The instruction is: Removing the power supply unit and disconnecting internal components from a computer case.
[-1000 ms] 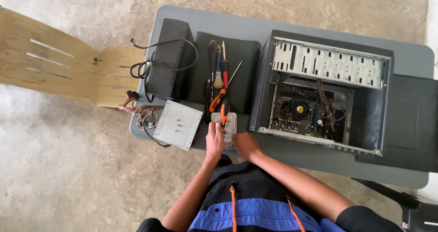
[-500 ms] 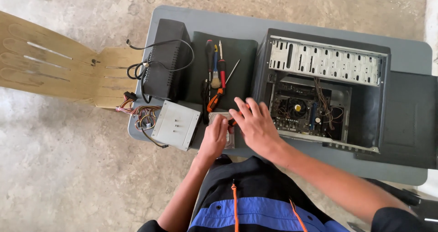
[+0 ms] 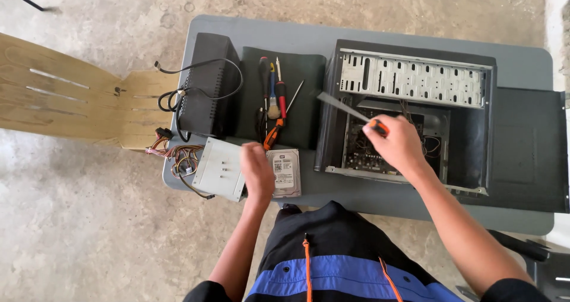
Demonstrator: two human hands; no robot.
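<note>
My right hand [image 3: 396, 144] hovers over the open computer case [image 3: 415, 76], shut on a screwdriver [image 3: 347, 109] with an orange handle; its blurred shaft points up and left. My left hand [image 3: 257, 172] rests palm down on the grey table [image 3: 309, 35], on the left edge of a hard drive [image 3: 285, 170] that lies flat near the front edge. A silver power supply [image 3: 218, 168] with a bundle of coloured wires sits just left of that hand.
A dark mat [image 3: 306, 88] holds several tools: screwdrivers, a brush, orange pliers. A black box [image 3: 208, 91] with a cable stands to its left. The case's side panel [image 3: 528, 147] lies at the right. A wooden chair [image 3: 65, 94] is beside the table.
My right hand left the hard drive, picked up the orange-handled screwdriver and moved right over the open case. My left hand stayed by the hard drive.
</note>
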